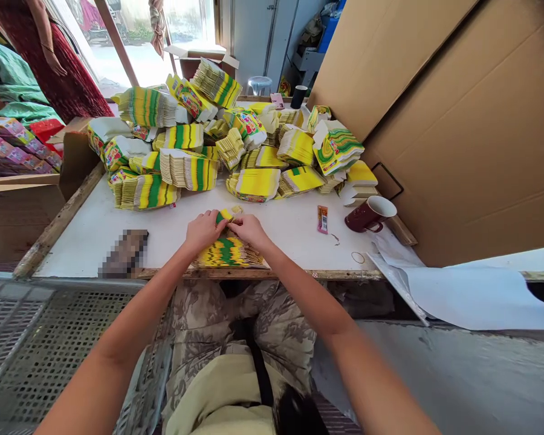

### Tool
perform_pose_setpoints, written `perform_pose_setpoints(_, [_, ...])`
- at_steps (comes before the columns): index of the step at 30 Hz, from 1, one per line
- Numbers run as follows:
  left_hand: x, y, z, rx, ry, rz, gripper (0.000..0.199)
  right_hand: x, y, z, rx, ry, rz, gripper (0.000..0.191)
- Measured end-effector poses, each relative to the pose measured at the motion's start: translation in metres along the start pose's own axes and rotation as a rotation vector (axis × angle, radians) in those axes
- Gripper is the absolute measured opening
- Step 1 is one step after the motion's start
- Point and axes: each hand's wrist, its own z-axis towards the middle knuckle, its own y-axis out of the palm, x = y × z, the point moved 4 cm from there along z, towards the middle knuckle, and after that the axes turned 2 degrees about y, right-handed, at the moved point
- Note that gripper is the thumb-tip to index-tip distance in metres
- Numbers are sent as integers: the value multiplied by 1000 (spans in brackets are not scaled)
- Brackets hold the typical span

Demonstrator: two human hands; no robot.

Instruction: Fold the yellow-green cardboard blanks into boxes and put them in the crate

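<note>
Close to the table's front edge, my left hand point(203, 230) and my right hand point(250, 232) meet, fingers pinched on one yellow and green printed carton point(225, 215). My fingers cover most of it. Under my hands lies a stack of flat yellow and green cartons point(229, 252), its edges fanned toward me. Behind my hands, a heap of bundled flat cartons point(188, 170) in the same colours spreads over the white table point(272, 226).
A maroon mug point(360, 219), a small wrapped packet point(322, 219) and a rubber band point(358, 258) lie at right. A pixelated object point(126, 252) is at left. Large cardboard sheets point(471, 133) lean at right. A plastic crate point(68, 344) stands lower left; another person's hand point(54, 62) shows upper left.
</note>
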Motion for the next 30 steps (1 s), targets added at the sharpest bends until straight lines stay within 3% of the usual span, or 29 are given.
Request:
perform_pose_setpoints(3, [0,-1,0,-17,-42,-19,44,4,-18,-2,59,26,-50,19])
perform_pose_setpoints(6, [0,-2,2,-59,-85,-40,45,8,-29,-5,33,-15,-73,20])
perform_pose_setpoints(12, [-1,-3,5,-90,-96,-63,49,17,-42,-17,-324,-158,-56,5])
perform_pose_setpoints(14, [0,-2,4,-78,-87,-61,49,18,-46,-21,-383,-194,-49,9])
perform_pose_setpoints(16, [1,-1,3,-53,-74,-40,47,18,-49,-19,-334,-206,-49,16])
perform_pose_setpoints(20, [2,1,1,-21,-47,4,46,16,-48,-12,-77,-190,-100,31])
perform_pose_setpoints(22, [2,2,1,-17,-40,11,47,16,-43,-12,8,-184,-149,29])
perform_pose_setpoints(26, [3,2,1,-18,-46,18,46,16,-39,-18,101,-198,-232,23])
perform_pose_setpoints(30, [3,1,0,-12,-49,10,45,12,-37,-15,114,-223,-292,19])
